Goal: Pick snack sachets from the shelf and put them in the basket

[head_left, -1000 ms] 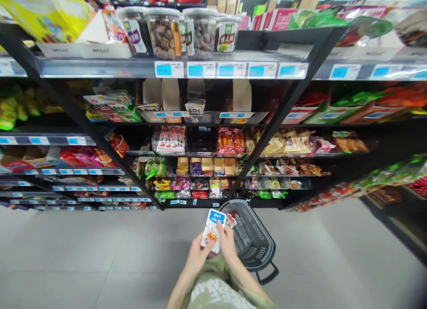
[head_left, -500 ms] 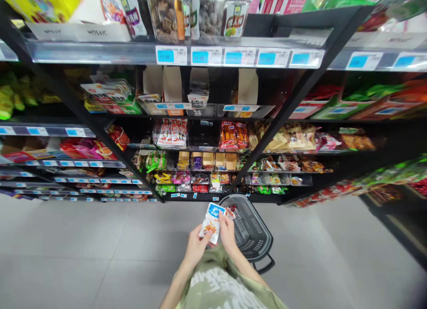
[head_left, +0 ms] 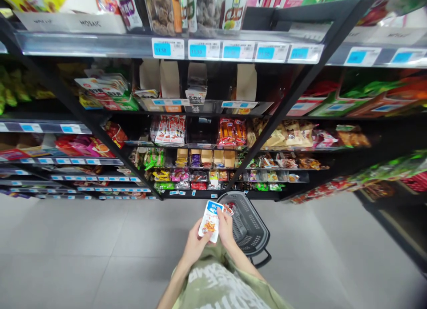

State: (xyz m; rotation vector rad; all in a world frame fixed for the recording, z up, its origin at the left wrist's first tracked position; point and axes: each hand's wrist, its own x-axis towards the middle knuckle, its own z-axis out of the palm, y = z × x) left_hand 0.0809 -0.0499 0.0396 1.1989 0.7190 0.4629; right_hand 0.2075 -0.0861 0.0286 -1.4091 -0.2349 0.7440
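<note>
A white and blue snack packet [head_left: 211, 219] with a picture of orange food is held up in front of my body. My left hand [head_left: 195, 242] grips its lower left side, the thumb lying across the front. Its right edge is in my right hand [head_left: 226, 229], with that thumb near the blue top. Fingers behind the packet are hidden. Just beyond my right hand stands a dark grey shopping basket [head_left: 258, 229] on the floor, its handle toward me. Red packets [head_left: 229, 208] lie in its far left end, partly covered by my hand.
Black shelves [head_left: 213, 194] full of packaged snacks run across ahead of me. Clear jars [head_left: 233, 11] stand on the top shelf, above price labels [head_left: 204, 50]. A further display [head_left: 393, 215] is at the right. Grey tiled floor [head_left: 73, 238] lies around me.
The view has shifted slightly, so the shelves sit a little higher and further left. Both hands keep hold of the packet, which is a bit more upright.
</note>
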